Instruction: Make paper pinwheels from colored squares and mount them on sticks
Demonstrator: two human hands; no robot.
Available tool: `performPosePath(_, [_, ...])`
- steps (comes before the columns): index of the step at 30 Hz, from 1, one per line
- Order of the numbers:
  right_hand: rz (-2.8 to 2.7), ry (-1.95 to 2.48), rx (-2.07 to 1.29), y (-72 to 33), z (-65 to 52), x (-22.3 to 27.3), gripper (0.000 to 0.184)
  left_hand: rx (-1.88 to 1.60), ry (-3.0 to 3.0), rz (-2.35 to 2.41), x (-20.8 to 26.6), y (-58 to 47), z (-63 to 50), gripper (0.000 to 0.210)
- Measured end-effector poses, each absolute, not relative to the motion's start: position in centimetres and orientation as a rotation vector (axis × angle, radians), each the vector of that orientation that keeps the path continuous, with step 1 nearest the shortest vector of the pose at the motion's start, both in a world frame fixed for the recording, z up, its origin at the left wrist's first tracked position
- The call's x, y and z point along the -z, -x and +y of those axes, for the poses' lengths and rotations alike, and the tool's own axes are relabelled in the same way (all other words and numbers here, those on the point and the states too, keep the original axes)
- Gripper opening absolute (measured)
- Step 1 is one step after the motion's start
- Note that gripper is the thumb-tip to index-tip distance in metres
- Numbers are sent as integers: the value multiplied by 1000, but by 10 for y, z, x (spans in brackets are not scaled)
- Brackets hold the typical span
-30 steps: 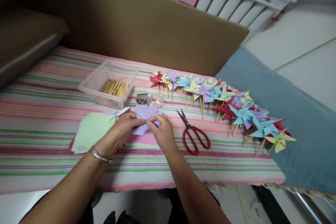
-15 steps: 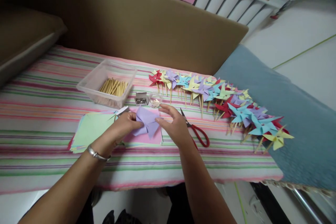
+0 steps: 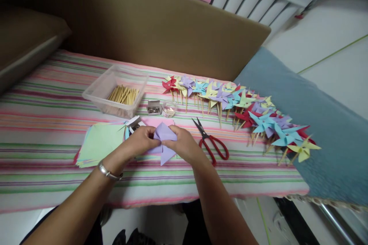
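Head view: the left hand point(image 3: 140, 140) and the right hand point(image 3: 184, 143) have each a closed grip on the same purple paper point(image 3: 166, 133), pinching it from both sides, near its folded middle. This paper is held above pink paper point(image 3: 152, 121), on the desk point(image 3: 247, 182) with striped cover. Beside the left hand there are a small white box point(image 3: 133, 123) and a stack of pale green paper point(image 3: 103, 141). Scissors point(image 3: 214, 147) with red handles lie to the right of the right hand, apart from it. Behind the hands stand a clear container point(image 3: 120, 112) with wooden sticks point(image 3: 123, 95), a small box of metal pieces point(image 3: 154, 109) and a round clear cup point(image 3: 169, 109). Many colourful pinwheels point(image 3: 222, 97) are gathered at the right.
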State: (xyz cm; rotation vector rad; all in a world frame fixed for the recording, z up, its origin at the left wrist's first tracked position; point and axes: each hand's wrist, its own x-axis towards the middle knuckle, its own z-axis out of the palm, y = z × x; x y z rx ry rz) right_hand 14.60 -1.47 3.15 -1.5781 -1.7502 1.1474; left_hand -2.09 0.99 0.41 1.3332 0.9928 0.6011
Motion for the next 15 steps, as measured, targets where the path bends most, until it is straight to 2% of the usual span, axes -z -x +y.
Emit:
performPosePath(7, [-1619,1725,-1300,-145,-12,-27,12,-675,-1392,1027,2,21,11,9])
performPosePath(12, [-1530,1770,-1254,-145,-9,-24,14,-804,-1413,1086,0,20,12,12])
performPosePath(15, [-1370,1675,-1248,-148,-7,-21,18,-1003,-1276,1138,-7,19,11,32])
